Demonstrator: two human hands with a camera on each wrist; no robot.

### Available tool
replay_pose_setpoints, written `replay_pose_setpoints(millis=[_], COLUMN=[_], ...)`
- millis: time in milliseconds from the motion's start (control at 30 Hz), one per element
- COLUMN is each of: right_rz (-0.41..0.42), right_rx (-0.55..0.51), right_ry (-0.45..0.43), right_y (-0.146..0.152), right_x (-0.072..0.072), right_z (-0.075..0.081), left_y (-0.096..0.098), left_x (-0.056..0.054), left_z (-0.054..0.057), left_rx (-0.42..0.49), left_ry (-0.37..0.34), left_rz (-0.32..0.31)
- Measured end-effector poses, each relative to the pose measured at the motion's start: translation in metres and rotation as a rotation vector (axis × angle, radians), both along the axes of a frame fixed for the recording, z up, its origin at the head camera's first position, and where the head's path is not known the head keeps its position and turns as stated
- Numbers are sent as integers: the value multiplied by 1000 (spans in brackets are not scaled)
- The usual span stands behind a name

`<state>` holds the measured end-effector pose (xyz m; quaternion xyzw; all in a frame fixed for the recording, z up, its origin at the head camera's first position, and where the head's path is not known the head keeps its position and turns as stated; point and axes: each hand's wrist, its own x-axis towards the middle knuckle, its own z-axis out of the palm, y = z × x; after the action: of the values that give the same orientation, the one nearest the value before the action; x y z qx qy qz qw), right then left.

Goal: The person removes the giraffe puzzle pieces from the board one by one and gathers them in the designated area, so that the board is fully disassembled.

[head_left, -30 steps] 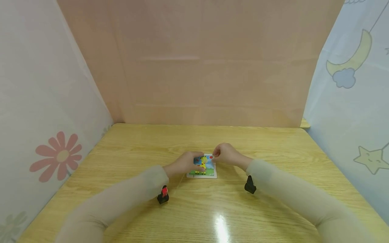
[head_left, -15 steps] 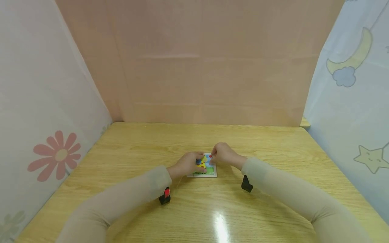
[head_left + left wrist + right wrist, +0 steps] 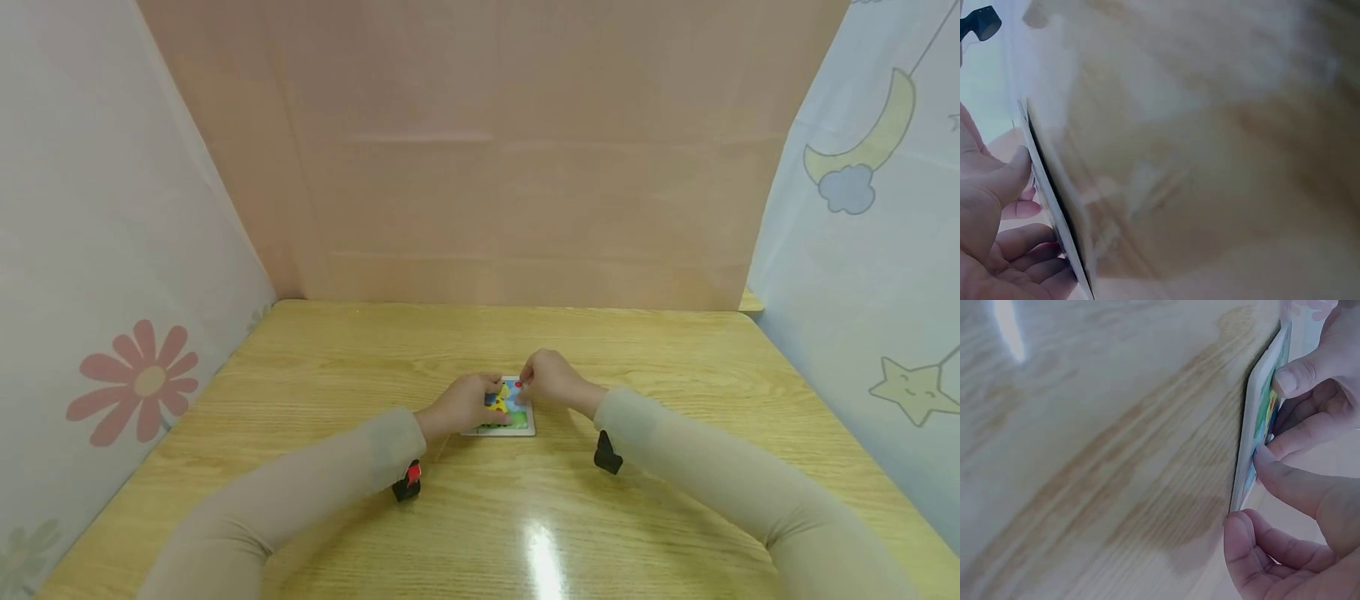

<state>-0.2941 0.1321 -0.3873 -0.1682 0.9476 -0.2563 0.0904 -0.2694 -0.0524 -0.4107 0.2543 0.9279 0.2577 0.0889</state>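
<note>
A thin, white-rimmed giraffe puzzle board [image 3: 519, 422] lies flat on the table, with a yellow giraffe, blue sky, green grass and a red spot near the far right corner. My left hand [image 3: 463, 405] rests across its left part, thumb near the front and fingers at the back, covering much of the picture. In the left wrist view, the thumb and fingertips of that left hand [image 3: 997, 200] touch the board [image 3: 1055, 209]. My right hand [image 3: 557, 382] is at the far right corner. Seen from the right wrist, its thumb [image 3: 1279, 472] lies on the face and a curled finger meets the edge.
The wood-grain table [image 3: 360, 350] stretches around the board, with a bright glare spot in front. A plain brownish-pink sheet [image 3: 495, 192] stands behind it. Printed white sheets flank both sides. Black wrist-worn devices [image 3: 607, 455] hang below the sleeves.
My left hand has shifted slightly right over the board and covers more of the giraffe. My right hand has moved a little left at the corner. The board stays nearly in place.
</note>
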Motion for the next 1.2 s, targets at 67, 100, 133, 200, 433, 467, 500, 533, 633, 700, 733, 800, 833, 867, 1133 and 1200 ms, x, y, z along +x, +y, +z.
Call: replay_pose_setpoints(millis=[67,100,133,200,433,467,500,533,633,700,733,800,833,867,1133,1200], right_rz=[-11,-12,-12,-14,-59,-63,-63,-64,-68,-64,-65,-71,-70,-70,-65,-66], right_rx=[-11,-21,-28,-28,39,41,36,30,10,-5,-10,-28,-35,-46,-112,-104], right_ry=[-10,-26,-40,-61,-10,-2,4,12,21,20,18,14,15,14,1,-8], right_y=[0,-1,-1,-2,-5,-5,-5,-5,-5,-4,-3,-2,-1,0,4,4], right_x=[0,0,-1,-1,5,6,7,7,8,9,9,10,10,9,3,1], right_z=[0,0,-1,0,3,3,3,2,0,-1,-1,-3,-3,-3,-5,-6], left_y=[0,0,1,1,4,4,4,4,4,5,5,5,5,5,5,4], left_x=[1,1,1,2,3,3,3,4,4,5,6,6,6,6,4,3], left_z=[1,1,1,2,6,6,6,6,5,5,5,4,3,2,3,3], left_rx=[-15,-22,-26,-33,-41,-40,-41,-38,-28,-23,-22,-20,-21,-22,-11,-11], left_ry=[6,12,18,22,12,10,8,3,-6,-11,-12,-12,-12,-9,-1,2], left_rz=[2,1,-1,-3,-13,-12,-9,-6,5,12,14,15,15,13,10,9])
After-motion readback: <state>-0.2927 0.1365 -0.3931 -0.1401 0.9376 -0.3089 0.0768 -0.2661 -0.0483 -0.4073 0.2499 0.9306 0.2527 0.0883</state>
